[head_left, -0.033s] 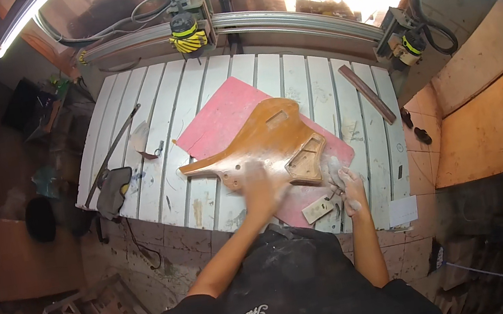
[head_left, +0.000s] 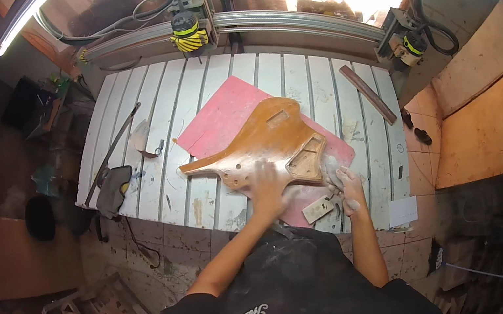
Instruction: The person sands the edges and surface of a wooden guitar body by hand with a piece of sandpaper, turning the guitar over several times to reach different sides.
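Observation:
A glossy amber-brown wooden guitar body (head_left: 256,146) with a long horn lies on a pink sheet (head_left: 217,113). It has a rectangular slot, a routed cavity at its right and several small holes. Flat against its near edge is my left hand (head_left: 268,194), blurred by motion, fingers stretched out and thumb apart. My right hand (head_left: 351,188), dusted white, is closed beside the body's lower right corner. In its fingers is a whitish-grey dusty piece (head_left: 332,173), whose kind I cannot make out. Just left of that hand sits a small cream-coloured block (head_left: 318,209).
The slatted white table (head_left: 313,90) carries a dark wooden strip (head_left: 367,94) at right, a long dark rod (head_left: 120,146) and a grey pouch-like object (head_left: 116,189) at left. A metal rail with a machine head (head_left: 187,31) spans the back. White paper (head_left: 403,211) lies near the right corner.
My left hand has slid a little to the right along the guitar body's near edge. My right hand and the body stay in nearly the same place.

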Tool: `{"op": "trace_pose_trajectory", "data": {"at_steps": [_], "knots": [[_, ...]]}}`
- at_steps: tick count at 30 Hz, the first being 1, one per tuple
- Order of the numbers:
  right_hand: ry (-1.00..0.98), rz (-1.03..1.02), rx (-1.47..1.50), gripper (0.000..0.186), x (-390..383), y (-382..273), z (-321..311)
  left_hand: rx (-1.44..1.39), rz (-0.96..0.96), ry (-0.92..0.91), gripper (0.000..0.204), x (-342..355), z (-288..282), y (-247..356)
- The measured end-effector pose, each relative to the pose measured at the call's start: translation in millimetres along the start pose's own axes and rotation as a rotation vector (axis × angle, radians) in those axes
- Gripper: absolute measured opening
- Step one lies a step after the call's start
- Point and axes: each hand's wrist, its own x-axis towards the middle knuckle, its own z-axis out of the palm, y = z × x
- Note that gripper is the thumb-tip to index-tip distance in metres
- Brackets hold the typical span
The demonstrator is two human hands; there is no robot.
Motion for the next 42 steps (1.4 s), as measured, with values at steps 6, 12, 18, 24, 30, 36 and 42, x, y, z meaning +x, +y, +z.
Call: {"op": "trace_pose_trajectory", "data": {"at_steps": [6, 12, 18, 24, 30, 36, 42], "knots": [[-0.120, 0.037, -0.022, 0.029, -5, -5, 29, 0.080, 0.126, -0.146, 0.091, 9, -22, -40], [-0.135, 0.022, 0.002, 0.029, -11, -5, 29, 0.210, -0.236, 0.124, 0.086, -3, -59, -139], [-0.344, 0.021, -0.029, 0.037, -30, -15, 64, -0.274, -0.185, 0.021, 0.056, 3, -69, -88], [-0.593, -0.073, -0.318, 0.038, -17, 1, 56, -1.172, -0.185, -0.446, 0.031, -5, -59, -6], [-0.538, -0.794, -1.244, 0.043, -15, 23, -12, -1.355, -0.385, -0.115, 0.022, -12, -58, -30], [-0.484, -0.513, -1.512, 0.051, -18, 35, -19, -1.632, -0.608, -0.184, 0.020, -22, -70, -22], [-0.463, -0.249, -0.472, 0.042, -28, 29, 51, -1.802, -0.594, -0.191, 0.019, -27, -65, -4]]}}
